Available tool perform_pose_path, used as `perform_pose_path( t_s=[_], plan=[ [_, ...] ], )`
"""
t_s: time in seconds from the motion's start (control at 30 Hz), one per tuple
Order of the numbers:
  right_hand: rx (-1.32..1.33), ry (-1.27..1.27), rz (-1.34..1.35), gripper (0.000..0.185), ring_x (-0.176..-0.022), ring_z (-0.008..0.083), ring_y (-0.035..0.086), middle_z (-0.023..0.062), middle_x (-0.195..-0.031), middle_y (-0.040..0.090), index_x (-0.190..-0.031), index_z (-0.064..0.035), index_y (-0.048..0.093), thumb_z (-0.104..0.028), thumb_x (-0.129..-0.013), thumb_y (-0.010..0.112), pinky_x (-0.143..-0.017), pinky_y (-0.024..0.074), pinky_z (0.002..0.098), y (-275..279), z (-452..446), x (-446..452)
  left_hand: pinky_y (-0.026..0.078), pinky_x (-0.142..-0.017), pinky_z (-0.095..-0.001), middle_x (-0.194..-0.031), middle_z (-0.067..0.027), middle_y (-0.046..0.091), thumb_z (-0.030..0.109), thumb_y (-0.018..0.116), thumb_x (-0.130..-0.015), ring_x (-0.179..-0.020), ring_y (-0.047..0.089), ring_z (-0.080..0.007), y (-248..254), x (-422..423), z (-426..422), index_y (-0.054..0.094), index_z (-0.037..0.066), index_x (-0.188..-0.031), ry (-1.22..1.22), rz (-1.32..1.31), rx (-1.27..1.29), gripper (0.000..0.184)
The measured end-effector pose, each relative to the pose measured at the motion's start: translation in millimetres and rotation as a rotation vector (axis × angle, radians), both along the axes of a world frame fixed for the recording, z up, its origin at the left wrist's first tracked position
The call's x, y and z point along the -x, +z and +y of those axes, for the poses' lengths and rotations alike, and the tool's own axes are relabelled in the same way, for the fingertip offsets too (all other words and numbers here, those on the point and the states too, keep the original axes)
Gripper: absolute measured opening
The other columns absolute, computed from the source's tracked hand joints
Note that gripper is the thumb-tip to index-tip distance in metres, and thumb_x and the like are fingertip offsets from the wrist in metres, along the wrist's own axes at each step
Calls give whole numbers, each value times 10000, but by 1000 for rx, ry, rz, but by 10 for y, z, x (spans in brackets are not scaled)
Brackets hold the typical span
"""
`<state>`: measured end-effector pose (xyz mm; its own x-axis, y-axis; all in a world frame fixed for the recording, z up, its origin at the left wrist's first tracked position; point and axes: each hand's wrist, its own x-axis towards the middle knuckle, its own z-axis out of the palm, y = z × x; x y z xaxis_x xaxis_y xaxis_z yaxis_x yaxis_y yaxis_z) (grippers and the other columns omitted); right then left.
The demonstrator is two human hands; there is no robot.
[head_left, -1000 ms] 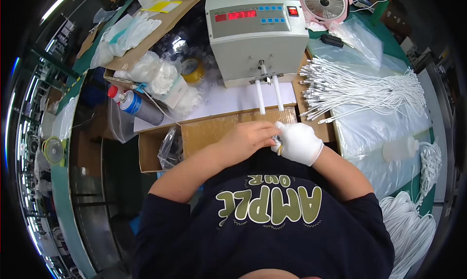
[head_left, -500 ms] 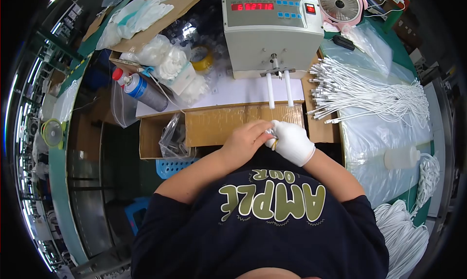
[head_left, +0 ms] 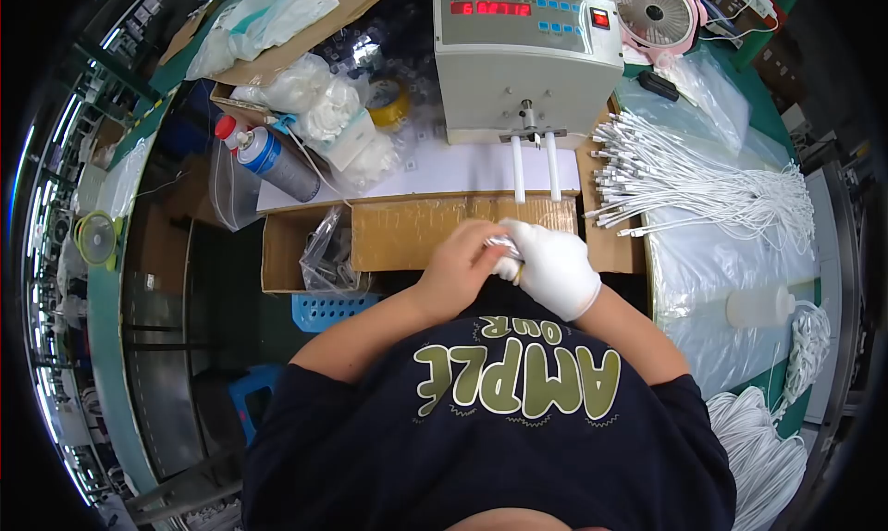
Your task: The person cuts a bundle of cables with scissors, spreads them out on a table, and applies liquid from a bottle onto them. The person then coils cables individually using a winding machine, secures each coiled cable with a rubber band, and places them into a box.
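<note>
My bare left hand (head_left: 460,267) and my white-gloved right hand (head_left: 553,270) meet in front of my chest, just past the shirt's lettering. Between their fingers is a small white bundle (head_left: 500,242) that looks like coiled cable; the fingers hide most of it and motion smears it. Both hands are closed on it. Beyond them stands a grey winding machine (head_left: 527,82) with a red lit number display. Two white pegs (head_left: 519,172) stick out from its front toward me, with nothing wound on them.
White cables with plugs (head_left: 698,179) lie spread at the right, above a white bottle (head_left: 760,306). More cable bundles (head_left: 754,462) sit lower right. At the left are a spray can (head_left: 276,164), yellow tape (head_left: 388,103) and a cardboard box (head_left: 282,258). A pink fan (head_left: 655,13) stands at the back.
My left fingers have shifted slightly up and left around the white bundle, more of which shows now. The view has tilted a little; both hands stay together.
</note>
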<state>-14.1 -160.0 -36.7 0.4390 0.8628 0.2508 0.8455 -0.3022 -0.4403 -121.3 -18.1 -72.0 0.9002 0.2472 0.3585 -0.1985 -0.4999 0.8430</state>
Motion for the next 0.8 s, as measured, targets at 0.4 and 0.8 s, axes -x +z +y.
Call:
perform_pose_path(
  t_s=[0.4,0.8],
  plan=[
    [-373,151,-51,366,-526,272,587,84,-648,613,-1236,-35,563,-253,-947,508,-525,465,375,-225,-83,57,490,-810,-253,-962,-37,667,130,581,-952,-873,612,-93,99,93,-81,608,-6,-1086,-129,343,741,192],
    [206,-535,-558,159,-833,324,592,117,-815,629,-809,-104,624,-255,-809,674,-721,462,434,-387,-1374,-1054,434,-767,-508,-1018,-125,597,151,603,-808,-962,554,-324,-781,1091,1372,681,81,-943,717,323,-913,171]
  ],
)
